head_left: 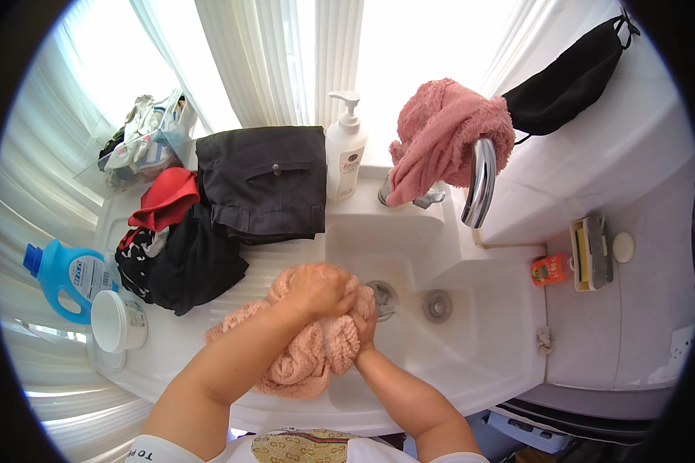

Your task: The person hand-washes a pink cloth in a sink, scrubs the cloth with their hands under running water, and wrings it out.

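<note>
Your left hand (320, 289) was clamped on the top of a bunched peach towel (305, 363), a little below the centre of the frame. Your right hand (365, 326) was also closed on this towel, at its right edge, with some of the fingers hidden in the folds. The two hands were close together. The towel lay in a heap on the left part of the white sink (502, 324), just beside a round drain (381, 299); a second drain (438, 305) was to the right of it.

Toward the upper left of the frame, you had folded dark trousers (262, 177), with a black garment (197, 270) and a red cloth (166, 199) on their left side. A white pump bottle (346, 160) stood upright near the trousers. In the upper right, a pink cloth (440, 139) was draped around the metal faucet (480, 185). At the left side, a blue bottle (71, 278) stood behind a white tub (116, 324).
</note>
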A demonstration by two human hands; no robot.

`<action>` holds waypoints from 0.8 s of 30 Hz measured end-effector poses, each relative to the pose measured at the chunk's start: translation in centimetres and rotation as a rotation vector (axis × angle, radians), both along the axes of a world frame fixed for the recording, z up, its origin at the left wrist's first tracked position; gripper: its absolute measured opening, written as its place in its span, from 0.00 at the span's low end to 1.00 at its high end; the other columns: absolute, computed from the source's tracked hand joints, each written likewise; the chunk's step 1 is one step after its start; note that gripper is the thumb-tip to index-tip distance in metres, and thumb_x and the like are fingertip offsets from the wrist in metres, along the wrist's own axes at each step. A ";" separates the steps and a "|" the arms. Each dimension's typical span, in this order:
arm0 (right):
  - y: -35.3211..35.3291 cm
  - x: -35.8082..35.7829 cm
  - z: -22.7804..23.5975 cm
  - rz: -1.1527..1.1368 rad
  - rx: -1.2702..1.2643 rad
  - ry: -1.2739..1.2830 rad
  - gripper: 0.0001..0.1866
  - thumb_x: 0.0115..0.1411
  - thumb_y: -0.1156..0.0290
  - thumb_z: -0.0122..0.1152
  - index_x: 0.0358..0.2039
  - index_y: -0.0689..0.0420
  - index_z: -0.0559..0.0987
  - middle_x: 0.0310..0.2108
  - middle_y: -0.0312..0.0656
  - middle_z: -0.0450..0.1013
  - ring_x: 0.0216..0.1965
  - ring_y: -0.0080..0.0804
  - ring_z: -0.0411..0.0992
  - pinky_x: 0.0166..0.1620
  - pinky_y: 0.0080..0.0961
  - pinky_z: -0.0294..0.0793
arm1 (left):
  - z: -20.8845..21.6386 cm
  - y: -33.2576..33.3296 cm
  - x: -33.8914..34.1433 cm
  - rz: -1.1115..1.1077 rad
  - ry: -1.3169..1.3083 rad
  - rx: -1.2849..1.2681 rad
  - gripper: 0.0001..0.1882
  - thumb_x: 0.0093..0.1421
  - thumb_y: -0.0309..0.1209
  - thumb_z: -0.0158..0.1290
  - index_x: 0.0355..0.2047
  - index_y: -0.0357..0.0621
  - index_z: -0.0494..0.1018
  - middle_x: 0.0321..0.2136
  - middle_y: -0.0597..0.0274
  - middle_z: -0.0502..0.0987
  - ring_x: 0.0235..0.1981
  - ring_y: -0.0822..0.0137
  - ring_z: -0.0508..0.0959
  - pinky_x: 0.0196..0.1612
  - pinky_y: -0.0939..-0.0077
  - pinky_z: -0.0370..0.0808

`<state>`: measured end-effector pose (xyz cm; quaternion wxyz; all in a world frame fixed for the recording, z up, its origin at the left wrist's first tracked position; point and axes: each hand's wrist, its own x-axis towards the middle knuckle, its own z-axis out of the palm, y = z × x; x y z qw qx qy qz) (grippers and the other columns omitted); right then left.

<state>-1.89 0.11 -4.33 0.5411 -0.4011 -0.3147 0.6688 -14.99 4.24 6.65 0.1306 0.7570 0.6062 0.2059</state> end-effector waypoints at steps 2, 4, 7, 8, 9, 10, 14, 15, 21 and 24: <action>0.4 -0.2 0.7 -0.003 -0.006 0.047 0.20 0.52 0.72 0.59 0.46 0.62 0.75 0.44 0.39 0.73 0.46 0.31 0.71 0.50 0.27 0.68 | -0.2 0.0 0.0 0.038 0.037 -0.012 0.15 0.46 0.43 0.55 0.16 0.43 0.73 0.20 0.52 0.75 0.24 0.49 0.76 0.27 0.56 0.73; 1.5 0.2 1.2 0.066 -0.051 0.013 0.19 0.52 0.72 0.59 0.46 0.62 0.75 0.45 0.40 0.73 0.47 0.30 0.70 0.49 0.26 0.69 | -0.2 0.2 0.2 0.068 0.037 0.014 0.16 0.47 0.44 0.55 0.16 0.43 0.73 0.19 0.51 0.75 0.24 0.48 0.76 0.27 0.56 0.72; 2.6 1.4 1.4 0.281 -0.084 -0.018 0.23 0.55 0.71 0.57 0.52 0.59 0.69 0.48 0.41 0.70 0.49 0.30 0.69 0.50 0.26 0.69 | -0.9 0.3 0.1 0.105 -0.012 0.115 0.17 0.47 0.44 0.56 0.16 0.42 0.72 0.18 0.51 0.73 0.23 0.48 0.75 0.26 0.56 0.71; 2.3 1.5 3.8 0.376 -0.169 0.010 0.24 0.55 0.69 0.56 0.54 0.58 0.67 0.50 0.40 0.68 0.50 0.29 0.68 0.51 0.27 0.69 | -1.2 0.0 -0.4 0.128 -0.027 0.152 0.17 0.47 0.43 0.57 0.16 0.42 0.72 0.18 0.51 0.73 0.23 0.48 0.75 0.26 0.56 0.71; 2.2 2.1 6.3 0.464 -0.240 0.028 0.25 0.56 0.68 0.55 0.55 0.56 0.65 0.51 0.39 0.67 0.52 0.29 0.67 0.52 0.28 0.68 | -0.8 -0.1 -0.5 0.143 -0.050 0.202 0.17 0.47 0.42 0.59 0.16 0.41 0.71 0.18 0.52 0.72 0.23 0.49 0.75 0.26 0.56 0.70; 1.7 3.4 7.2 0.561 -0.247 -0.038 0.35 0.58 0.51 0.56 0.61 0.51 0.58 0.54 0.40 0.63 0.57 0.33 0.61 0.56 0.43 0.64 | 0.0 -0.5 -0.8 0.168 -0.100 0.331 0.16 0.46 0.41 0.60 0.17 0.42 0.71 0.18 0.54 0.72 0.23 0.51 0.74 0.26 0.57 0.70; -2.2 5.1 11.8 0.644 -0.634 0.110 0.54 0.48 0.21 0.37 0.67 0.45 0.49 0.65 0.43 0.50 0.65 0.49 0.48 0.56 0.71 0.49 | 4.6 -4.9 -1.1 0.124 -0.144 0.593 0.14 0.43 0.38 0.64 0.18 0.44 0.71 0.20 0.61 0.70 0.25 0.57 0.72 0.28 0.62 0.68; -2.1 4.8 12.1 0.655 -0.570 0.178 0.54 0.48 0.21 0.37 0.66 0.46 0.50 0.64 0.43 0.51 0.65 0.48 0.49 0.57 0.70 0.50 | 6.0 -6.4 -1.2 0.077 -0.109 0.598 0.14 0.42 0.37 0.64 0.18 0.45 0.71 0.21 0.62 0.69 0.26 0.58 0.71 0.29 0.64 0.67; 2.1 2.7 8.9 0.615 -0.299 0.286 0.31 0.62 0.48 0.50 0.60 0.54 0.62 0.54 0.47 0.65 0.59 0.41 0.62 0.58 0.47 0.62 | 8.6 -13.7 -0.6 -0.388 -0.001 0.379 0.18 0.39 0.44 0.65 0.25 0.48 0.74 0.24 0.65 0.68 0.29 0.61 0.70 0.34 0.68 0.66; 1.8 1.5 7.1 0.499 0.033 -0.053 0.17 0.60 0.65 0.53 0.49 0.56 0.72 0.56 0.53 0.62 0.61 0.43 0.59 0.60 0.41 0.60 | 10.3 -13.9 -1.2 -0.018 0.005 0.412 0.38 0.39 0.56 0.64 0.46 0.46 0.71 0.48 0.51 0.65 0.50 0.44 0.64 0.45 0.44 0.63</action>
